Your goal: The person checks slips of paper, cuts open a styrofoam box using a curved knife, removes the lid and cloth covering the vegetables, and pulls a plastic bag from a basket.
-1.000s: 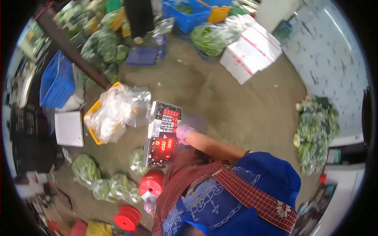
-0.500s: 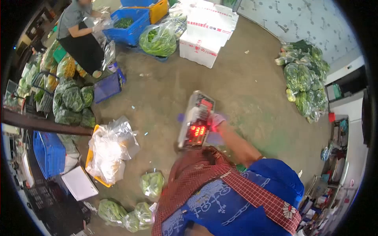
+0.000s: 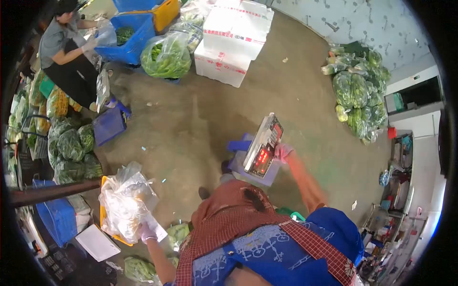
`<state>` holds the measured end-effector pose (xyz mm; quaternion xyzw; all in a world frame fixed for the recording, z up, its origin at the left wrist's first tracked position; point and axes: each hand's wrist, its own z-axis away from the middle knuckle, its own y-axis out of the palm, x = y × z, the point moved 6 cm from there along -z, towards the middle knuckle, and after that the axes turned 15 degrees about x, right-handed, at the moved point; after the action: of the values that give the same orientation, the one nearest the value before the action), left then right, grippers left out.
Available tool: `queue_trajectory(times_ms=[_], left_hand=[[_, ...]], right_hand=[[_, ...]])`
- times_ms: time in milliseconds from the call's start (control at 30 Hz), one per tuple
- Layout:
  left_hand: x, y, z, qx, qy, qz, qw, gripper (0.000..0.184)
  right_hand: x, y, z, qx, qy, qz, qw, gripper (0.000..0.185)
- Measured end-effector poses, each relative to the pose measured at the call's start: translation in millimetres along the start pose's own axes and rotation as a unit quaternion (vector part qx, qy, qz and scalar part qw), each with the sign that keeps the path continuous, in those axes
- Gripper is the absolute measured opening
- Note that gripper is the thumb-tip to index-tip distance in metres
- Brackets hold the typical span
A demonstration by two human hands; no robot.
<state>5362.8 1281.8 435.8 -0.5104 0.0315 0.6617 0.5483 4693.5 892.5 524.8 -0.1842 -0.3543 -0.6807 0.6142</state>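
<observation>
My right hand [image 3: 284, 152], in a pinkish glove, holds the near right edge of a digital scale [image 3: 264, 145] beside its keypad. Red digits glow on the scale's panel. Under the scale stands a purple plastic crate [image 3: 238, 145]. At the lower left, my left hand [image 3: 148, 232], also gloved, is closed at the edge of a heap of clear plastic bags [image 3: 125, 202]; it seems to pinch a whitish bag [image 3: 156, 228]. The heap fills a yellow crate [image 3: 102, 209]. Bagged green vegetables [image 3: 139, 269] lie on the floor near my left forearm.
A gloved co-worker [image 3: 59, 52] handles a bag at a blue crate [image 3: 136, 26] of greens. White foam boxes [image 3: 224, 62] are stacked at the back. Bagged vegetables [image 3: 360, 93] lie along the right wall. A white lidded box [image 3: 98, 242] stands lower left.
My left hand has come into view and reached the bag heap. The scale has shifted right relative to the purple crate, my right hand still at its edge. The view has turned slightly.
</observation>
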Motion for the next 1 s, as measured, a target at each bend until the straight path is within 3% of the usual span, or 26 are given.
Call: queue_trajectory(times_ms=[33,67,200,300,367,400,433,467,600,667,700,767,800,833,867,1000], left_hand=[[-18.3,10.6,-6.9,-0.006,-0.013,0.001,1.0,0.024],[-33.2,27.4,-15.5,-0.026,-0.098,0.116,0.988,0.025],[-71.5,60.5,-27.8,0.035,-0.038,-0.143,0.988,0.041],[-143.9,68.6,15.9,0.067,-0.128,-0.108,0.984,0.042],[-155.7,69.9,25.8,0.033,-0.124,-0.077,0.989,0.025],[-155.6,66.1,27.9,0.017,-0.121,-0.061,0.991,0.017],[-147.0,65.6,28.8,0.011,-0.13,-0.039,0.991,0.016],[-147.9,64.0,30.6,0.005,-0.123,-0.016,0.992,0.017],[-160.4,64.8,45.5,-0.001,-0.119,0.046,0.992,0.019],[-143.9,66.4,41.1,0.012,-0.119,0.072,0.99,0.02],[-174.9,68.7,53.5,0.002,-0.105,0.022,0.994,0.02],[-170.8,71.9,54.4,0.012,-0.109,0.042,0.993,0.021],[-171.5,72.7,57.6,0.019,-0.11,0.053,0.992,0.021],[-170.4,72.4,61.1,0.007,-0.126,0.054,0.991,0.022],[-170.1,72.9,64.1,0.011,-0.125,0.067,0.99,0.023],[-179.8,66.8,82.1,-0.012,-0.133,0.062,0.989,0.027]], right_hand=[[20.3,4.2,6.0,-0.016,0.022,-0.01,1.0,0.011],[37.0,7.6,6.5,-0.027,0.037,-0.018,0.999,0.012],[68.1,-3.9,-13.2,-0.04,0.049,0.062,0.996,0.017],[68.7,-19.8,-34.9,-0.031,0.067,0.103,0.992,0.014],[53.3,-53.0,-74.7,0.004,0.055,0.193,0.98,0.013],[45.4,-69.7,-101.6,0.029,0.041,0.315,0.948,0.012],[37.2,-84.8,-136.2,0.075,-0.042,0.637,0.766,0.012],[23.3,-95.4,-164.5,0.045,-0.178,0.862,0.472,0.011],[57.5,-48.1,-184.8,0.05,-0.04,0.879,0.473,0.014],[52.0,-38.8,-210.8,0.086,-0.009,0.703,0.706,0.011],[44.1,-36.4,-228.8,0.103,0.007,0.591,0.8,0.01],[32.9,-26.0,-263.0,0.13,0.038,0.331,0.934,0.007],[33.5,-18.2,-271.3,0.139,0.053,0.189,0.971,0.006],[58.8,-5.1,-249.1,0.057,0.092,0.374,0.921,0.007],[68.6,9.8,-241.9,0.044,0.104,0.445,0.889,0.005],[56.8,59.6,-253.2,0.149,0.056,0.643,0.749,0.004]])
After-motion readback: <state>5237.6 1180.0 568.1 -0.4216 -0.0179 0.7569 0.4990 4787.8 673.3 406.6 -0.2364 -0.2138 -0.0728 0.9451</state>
